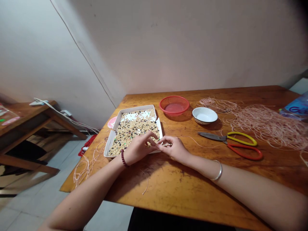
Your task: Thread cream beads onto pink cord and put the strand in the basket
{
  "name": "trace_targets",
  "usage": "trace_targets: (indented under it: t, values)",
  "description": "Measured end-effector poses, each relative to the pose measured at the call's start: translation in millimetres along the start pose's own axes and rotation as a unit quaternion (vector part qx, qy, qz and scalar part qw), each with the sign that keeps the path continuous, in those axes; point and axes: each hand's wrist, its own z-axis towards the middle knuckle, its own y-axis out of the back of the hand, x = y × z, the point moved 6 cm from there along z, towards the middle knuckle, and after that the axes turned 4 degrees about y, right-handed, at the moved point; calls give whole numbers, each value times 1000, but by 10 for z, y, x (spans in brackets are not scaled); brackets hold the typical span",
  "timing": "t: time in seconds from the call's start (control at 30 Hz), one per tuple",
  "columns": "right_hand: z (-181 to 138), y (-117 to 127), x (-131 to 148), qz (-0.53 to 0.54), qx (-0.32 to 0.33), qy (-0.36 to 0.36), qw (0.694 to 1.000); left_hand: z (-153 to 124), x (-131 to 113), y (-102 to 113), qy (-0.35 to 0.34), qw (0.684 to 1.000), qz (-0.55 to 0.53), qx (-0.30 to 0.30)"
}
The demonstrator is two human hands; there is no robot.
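My left hand (141, 146) and my right hand (176, 149) meet fingertip to fingertip over the near right corner of a white tray (110, 144). Small beads (125, 138), mostly cream with some black and a few green, fill much of the tray. The left fingers pinch together; what lies between them is too small to make out. My right fingers are closed on a thin pink cord (192, 139), which trails from behind that hand toward the scissors. A few pale beads (168, 144) show at the right fingers.
Behind the tray stand a red plastic basket (174, 112) and a white bowl (205, 115). Scissors (213, 136) with yellow and red handles lie to the right. A large heap of pink cord (264, 125) spreads beyond. Loose cords (84, 170) hang over the table's left edge.
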Motion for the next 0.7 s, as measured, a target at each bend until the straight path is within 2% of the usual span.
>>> trace_targets:
  t: [0.27, 0.5, 0.7]
  values:
    - [-1, 7, -41, -7, -7, -7, 1000, -4, 34, -1, 17, 1000, 11, -4]
    - [-14, 73, 52, -10, -49, -11, 999, 14, 42, 18, 36, 999, -15, -27]
    - [-16, 96, 9, -39, -56, -32, 997, 12, 91, 0, 72, 995, -69, -14]
